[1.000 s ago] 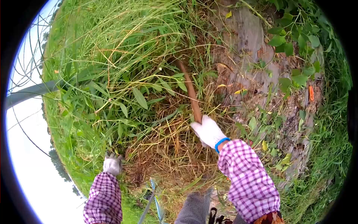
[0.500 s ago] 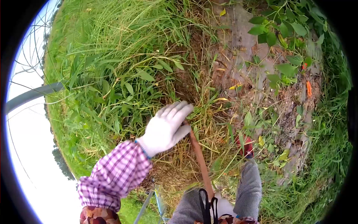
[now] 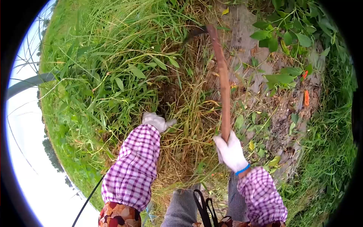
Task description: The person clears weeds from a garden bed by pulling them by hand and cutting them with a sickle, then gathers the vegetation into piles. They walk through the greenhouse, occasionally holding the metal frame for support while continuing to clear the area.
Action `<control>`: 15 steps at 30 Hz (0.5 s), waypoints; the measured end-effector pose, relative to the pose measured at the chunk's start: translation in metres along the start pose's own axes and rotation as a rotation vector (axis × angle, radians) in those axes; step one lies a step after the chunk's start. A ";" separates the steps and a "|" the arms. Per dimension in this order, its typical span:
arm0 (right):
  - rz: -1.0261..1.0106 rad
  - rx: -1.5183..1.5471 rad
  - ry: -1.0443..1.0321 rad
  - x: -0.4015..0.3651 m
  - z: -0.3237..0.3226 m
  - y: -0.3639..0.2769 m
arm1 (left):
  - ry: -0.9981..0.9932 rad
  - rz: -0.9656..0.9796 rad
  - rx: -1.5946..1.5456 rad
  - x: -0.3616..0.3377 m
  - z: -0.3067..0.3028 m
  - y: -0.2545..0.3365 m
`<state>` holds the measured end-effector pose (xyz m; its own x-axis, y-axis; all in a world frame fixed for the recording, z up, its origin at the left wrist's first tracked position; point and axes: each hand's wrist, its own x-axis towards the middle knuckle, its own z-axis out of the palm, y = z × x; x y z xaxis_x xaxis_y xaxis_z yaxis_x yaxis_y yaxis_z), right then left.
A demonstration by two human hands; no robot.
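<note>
My right hand [image 3: 231,152], in a white glove with a blue band at the wrist, is closed around the lower end of a wooden-handled sickle [image 3: 223,81]. Its dark curved blade points left, over the grass near the top of the view. My left hand [image 3: 157,122], also gloved in white, reaches down at the edge of the green grass [image 3: 124,85]. Its thumb sticks out to the right, apart from the palm; the other fingertips are hidden. Dry, flattened stalks [image 3: 189,147] lie between my hands.
To the right lies a weathered, log-like surface [image 3: 242,41] with leafy stems [image 3: 291,34] and orange marks [image 3: 306,98]. A grey curved pipe [image 3: 32,84] shows at the left. My legs [image 3: 181,208] are at the bottom.
My right hand has come up from near my lap, lifting the sickle so its blade shows farther forward. My left hand has moved from its flat, outstretched pose left and down into the grass.
</note>
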<state>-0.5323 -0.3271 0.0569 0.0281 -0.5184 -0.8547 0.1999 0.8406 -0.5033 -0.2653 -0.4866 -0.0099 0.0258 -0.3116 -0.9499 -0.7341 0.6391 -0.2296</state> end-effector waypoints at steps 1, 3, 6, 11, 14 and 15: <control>-0.035 -0.140 -0.011 0.026 -0.009 -0.007 | -0.009 0.011 0.033 -0.008 -0.005 0.007; -0.059 -0.349 -0.093 0.074 -0.033 0.001 | -0.244 0.017 -0.033 -0.048 -0.061 0.028; 0.118 -0.672 -0.163 0.008 -0.084 0.018 | -0.234 -0.056 0.050 -0.092 -0.041 0.021; 0.274 -0.823 -0.103 -0.205 -0.180 0.071 | -0.152 -0.126 0.090 -0.096 0.006 -0.025; 0.323 -0.681 -0.052 -0.218 -0.159 0.078 | -0.264 -0.146 0.113 -0.084 0.008 -0.005; 0.308 -0.680 -0.028 -0.203 -0.149 0.079 | -0.194 -0.142 0.112 -0.080 0.019 -0.003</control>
<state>-0.6686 -0.1325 0.1714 0.0116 -0.2400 -0.9707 -0.4702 0.8554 -0.2171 -0.2519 -0.4499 0.0632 0.2605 -0.2699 -0.9270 -0.6343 0.6760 -0.3751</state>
